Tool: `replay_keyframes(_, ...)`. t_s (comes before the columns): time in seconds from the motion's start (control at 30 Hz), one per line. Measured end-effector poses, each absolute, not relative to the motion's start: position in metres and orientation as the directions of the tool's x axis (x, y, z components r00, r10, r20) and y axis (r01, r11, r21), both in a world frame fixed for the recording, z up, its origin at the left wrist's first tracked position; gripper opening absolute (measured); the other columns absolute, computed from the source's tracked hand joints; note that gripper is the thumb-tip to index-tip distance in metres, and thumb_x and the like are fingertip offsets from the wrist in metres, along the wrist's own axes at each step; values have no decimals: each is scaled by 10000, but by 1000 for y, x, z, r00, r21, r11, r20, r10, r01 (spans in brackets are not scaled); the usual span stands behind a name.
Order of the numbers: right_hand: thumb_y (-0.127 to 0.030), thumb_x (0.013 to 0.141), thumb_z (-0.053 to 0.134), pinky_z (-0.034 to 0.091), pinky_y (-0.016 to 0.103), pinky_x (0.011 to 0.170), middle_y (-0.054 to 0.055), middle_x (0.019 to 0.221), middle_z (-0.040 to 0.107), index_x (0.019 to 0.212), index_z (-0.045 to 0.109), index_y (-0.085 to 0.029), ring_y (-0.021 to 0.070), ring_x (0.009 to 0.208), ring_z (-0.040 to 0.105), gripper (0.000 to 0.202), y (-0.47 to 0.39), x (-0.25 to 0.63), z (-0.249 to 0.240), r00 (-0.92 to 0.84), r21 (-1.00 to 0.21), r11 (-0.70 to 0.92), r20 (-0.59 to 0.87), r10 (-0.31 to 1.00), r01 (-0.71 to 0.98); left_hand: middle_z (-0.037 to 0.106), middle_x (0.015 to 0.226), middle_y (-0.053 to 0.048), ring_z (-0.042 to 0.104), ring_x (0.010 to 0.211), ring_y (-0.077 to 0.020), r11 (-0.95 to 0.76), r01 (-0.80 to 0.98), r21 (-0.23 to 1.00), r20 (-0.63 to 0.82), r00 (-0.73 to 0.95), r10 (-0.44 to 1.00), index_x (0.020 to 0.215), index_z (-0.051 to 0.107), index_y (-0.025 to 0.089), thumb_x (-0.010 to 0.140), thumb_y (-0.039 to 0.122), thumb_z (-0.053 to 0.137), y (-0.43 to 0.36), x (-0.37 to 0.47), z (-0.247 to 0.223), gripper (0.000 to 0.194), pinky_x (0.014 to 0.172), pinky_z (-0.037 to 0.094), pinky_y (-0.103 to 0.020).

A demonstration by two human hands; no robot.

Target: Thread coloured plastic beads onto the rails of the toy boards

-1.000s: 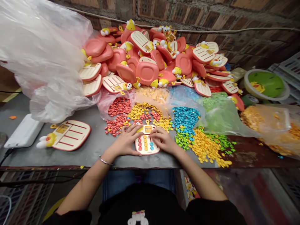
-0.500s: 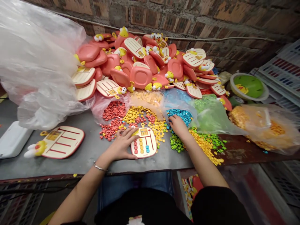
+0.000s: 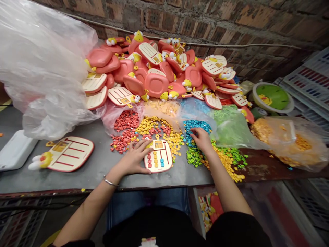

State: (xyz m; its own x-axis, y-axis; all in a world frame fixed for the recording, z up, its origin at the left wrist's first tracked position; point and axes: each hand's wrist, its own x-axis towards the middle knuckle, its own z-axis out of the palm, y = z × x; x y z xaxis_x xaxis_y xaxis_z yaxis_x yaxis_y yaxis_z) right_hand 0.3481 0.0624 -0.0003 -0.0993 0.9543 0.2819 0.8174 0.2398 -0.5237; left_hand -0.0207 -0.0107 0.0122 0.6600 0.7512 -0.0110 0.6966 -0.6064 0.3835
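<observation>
My left hand (image 3: 133,155) rests with spread fingers over the left side of a cream, red-edged slotted toy board (image 3: 164,168), thumb along its lower edge, holding it against the table. Short columns of red, yellow and blue pieces sit in the board's slots; the rightmost slot is bare. Over the front of the blue pieces (image 3: 197,125) is my right hand (image 3: 202,140), its thumb and forefinger close together. Whatever is between those fingertips is too small to make out. Green pieces (image 3: 194,156) lie just below this hand, and red pieces (image 3: 122,140) spread left of the board.
Another slotted board (image 3: 72,156) lies at left beside a white device (image 3: 16,151). Many red-backed boards (image 3: 156,85) are heaped against the brick wall. Plastic bags (image 3: 233,128) hold loose pieces. Yellow pieces (image 3: 228,166) spill at right, near a basin (image 3: 290,104).
My right hand has drawn back slightly to the right from the blue pieces. My left hand stays on the board. The whole view has shifted a little.
</observation>
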Motion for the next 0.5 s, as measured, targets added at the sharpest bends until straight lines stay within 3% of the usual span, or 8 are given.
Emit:
replay_keyframes(0.13,-403,858,609,546,356,667,84,921,651,870,651,-190,215,790,624,218,47,334,6,-51,-690,282,336,941,667,296,1584,-118,276,1397,-388,-612,691,385,0,663,749,1383,486,276,674,757,659,-10,-21,12,874,1050,215,-532)
replay_keyframes(0.23,-370,902,582,559,350,718,82,967,674,918,677,-209,213,877,646,188,32,305,12,-132,-750,362,350,927,554,289,1585,-126,273,1399,-385,-613,693,380,-7,665,747,1365,498,267,674,777,644,-10,-21,11,871,1049,210,-536)
replay_keyframes(0.37,-244,947,533,523,354,826,73,965,695,948,684,-207,199,924,643,155,23,260,8,-368,-673,520,371,853,527,287,1585,-132,271,1396,-388,-610,697,376,-12,662,750,1368,497,266,674,777,643,-10,-21,11,874,1043,212,-541)
replay_keyframes(0.5,-205,944,535,487,322,736,81,856,663,893,684,-175,201,831,598,160,32,235,-5,-488,-497,605,357,796,622,279,1590,-125,271,1398,-381,-613,699,368,-13,663,748,1375,492,269,681,770,644,-10,-21,10,869,1044,211,-530)
